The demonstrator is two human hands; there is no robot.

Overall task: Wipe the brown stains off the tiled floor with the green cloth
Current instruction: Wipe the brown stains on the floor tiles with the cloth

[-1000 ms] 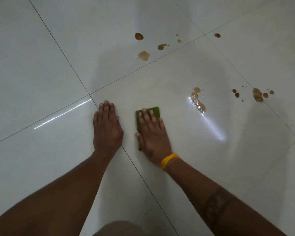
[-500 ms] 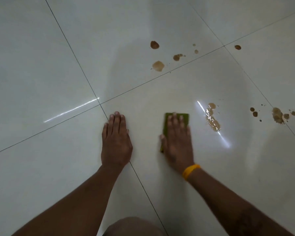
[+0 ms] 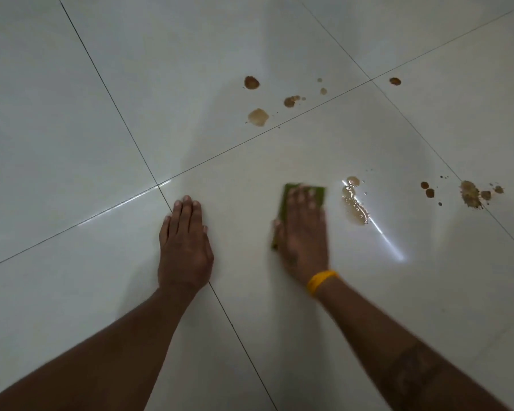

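Observation:
My right hand [image 3: 303, 232] lies flat on the folded green cloth [image 3: 317, 191] and presses it to the white tiled floor [image 3: 72, 129]; only the cloth's far and left edges show. A wet brown puddle [image 3: 353, 204] lies just right of the cloth, apart from it. More brown stains sit further off: a group [image 3: 258, 116] beyond the cloth across a grout line, a single spot [image 3: 395, 81] further right, and a cluster [image 3: 469, 193] at the far right. My left hand [image 3: 184, 241] rests palm down on the floor, fingers together, holding nothing.
Dark grout lines [image 3: 235, 145] cross the glossy tiles. A bright streak of reflected light [image 3: 387, 240] runs from the puddle toward me. A yellow band [image 3: 321, 280] circles my right wrist.
My right hand has slid the cloth to the right, toward the wet puddle. The view has shifted too, so the stains sit lower in frame. My left hand stays planted.

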